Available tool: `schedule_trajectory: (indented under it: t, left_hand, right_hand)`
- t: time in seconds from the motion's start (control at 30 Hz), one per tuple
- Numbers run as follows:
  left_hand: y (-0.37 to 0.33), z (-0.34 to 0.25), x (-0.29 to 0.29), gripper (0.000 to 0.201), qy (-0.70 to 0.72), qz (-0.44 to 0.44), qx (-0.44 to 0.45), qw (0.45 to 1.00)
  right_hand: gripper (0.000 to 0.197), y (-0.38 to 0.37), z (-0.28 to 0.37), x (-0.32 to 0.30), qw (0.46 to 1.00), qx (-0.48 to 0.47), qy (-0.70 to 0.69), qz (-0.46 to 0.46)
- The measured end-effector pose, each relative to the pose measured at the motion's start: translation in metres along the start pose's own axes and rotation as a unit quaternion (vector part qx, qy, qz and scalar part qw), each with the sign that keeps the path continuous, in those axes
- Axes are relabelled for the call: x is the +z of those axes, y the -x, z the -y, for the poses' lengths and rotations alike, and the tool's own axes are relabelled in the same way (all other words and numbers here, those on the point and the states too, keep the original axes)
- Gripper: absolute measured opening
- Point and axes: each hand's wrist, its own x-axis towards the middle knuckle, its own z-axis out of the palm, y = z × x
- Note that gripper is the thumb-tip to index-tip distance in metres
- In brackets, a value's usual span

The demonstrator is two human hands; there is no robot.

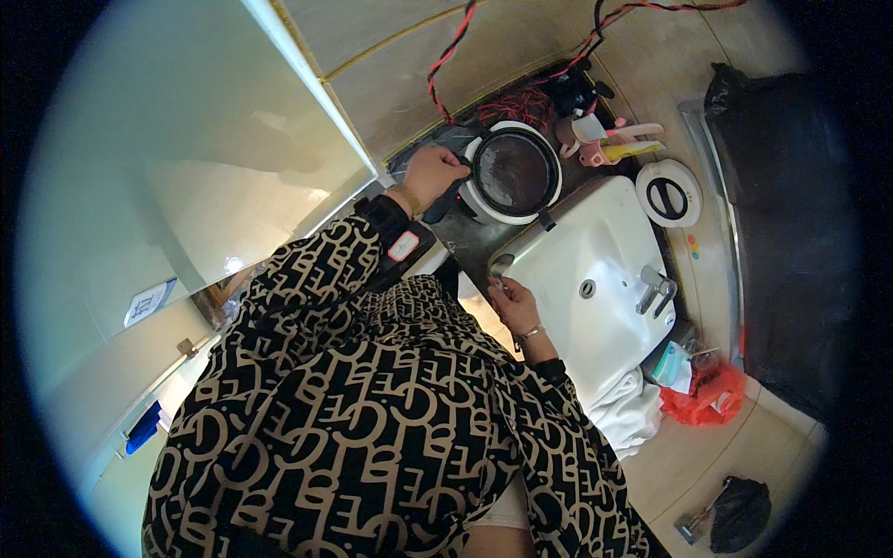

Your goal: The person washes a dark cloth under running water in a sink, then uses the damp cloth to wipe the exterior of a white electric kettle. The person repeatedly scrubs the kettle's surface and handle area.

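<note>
A round dark pot [514, 173] with a pale rim sits on the black counter at the upper middle, and whitish patches show inside it. My left hand [435, 177] is at its left edge, fingers closed on a small dark part that looks like the pot's handle. Lower down, by the near left corner of the white sink, my right hand [513, 305] is closed round a metal spoon [501, 266]. The spoon's bowl points up toward the counter, apart from the pot. Part of its handle is hidden in my fingers.
The white sink [558, 279] with its tap [657, 291] lies right of my right hand. A white lid with a black handle [667, 195] stands against the wall. Pink and yellow utensils [609, 147], red-black wires [516, 107], white cloth [625, 414] and a red bag [705, 395] are around it.
</note>
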Motion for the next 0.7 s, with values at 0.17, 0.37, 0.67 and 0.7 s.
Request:
schedule_trajectory:
  t: [0.17, 0.37, 0.67, 0.7]
  left_hand:
    - [-0.029, -0.023, -0.004, 0.028, -0.056, -0.071, 0.063, 0.994]
    - [-0.042, -0.022, 0.001, 0.023, -0.063, -0.029, 0.039, 0.997]
    - [-0.034, -0.025, -0.004, 0.018, -0.03, -0.006, 0.016, 0.999]
    - [-0.035, -0.024, -0.004, 0.018, -0.034, -0.005, 0.027, 0.999]
  right_hand:
    - [0.027, 0.001, 0.001, 0.004, 1.0, -0.017, 0.017, -0.009]
    - [0.037, 0.0, -0.008, -0.002, 0.998, 0.0, 0.057, 0.006]
    - [0.035, 0.004, -0.006, -0.002, 0.997, -0.016, 0.075, -0.013]
    - [0.035, 0.004, -0.005, -0.001, 0.996, -0.017, 0.085, -0.013]
